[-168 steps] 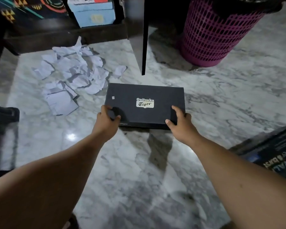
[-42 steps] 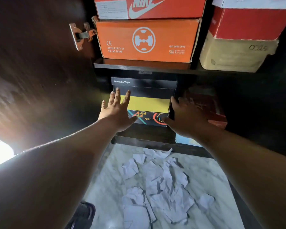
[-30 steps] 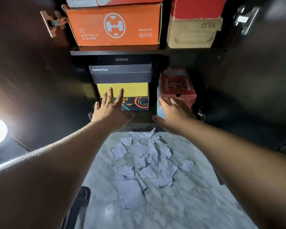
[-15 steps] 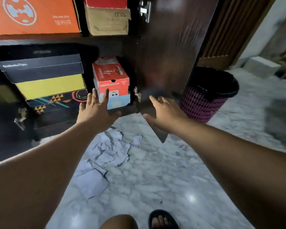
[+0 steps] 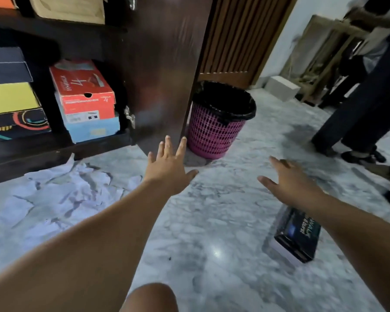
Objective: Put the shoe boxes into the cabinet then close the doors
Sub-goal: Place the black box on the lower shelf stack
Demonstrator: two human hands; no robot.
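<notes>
One dark shoe box (image 5: 296,236) lies on the marble floor (image 5: 212,221) just under the right hand (image 5: 291,184), long axis running away from us; left hand (image 5: 169,170) is farther. Both hands' fingers are spread, empty.

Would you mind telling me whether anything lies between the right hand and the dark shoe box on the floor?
Nothing visible does: the right hand hangs open above bare marble, and the dark shoe box lies just nearer the person, partly under that forearm.

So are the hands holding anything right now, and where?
Nothing is held. The left hand and right hand are both open over the floor, above the dark box.
</notes>
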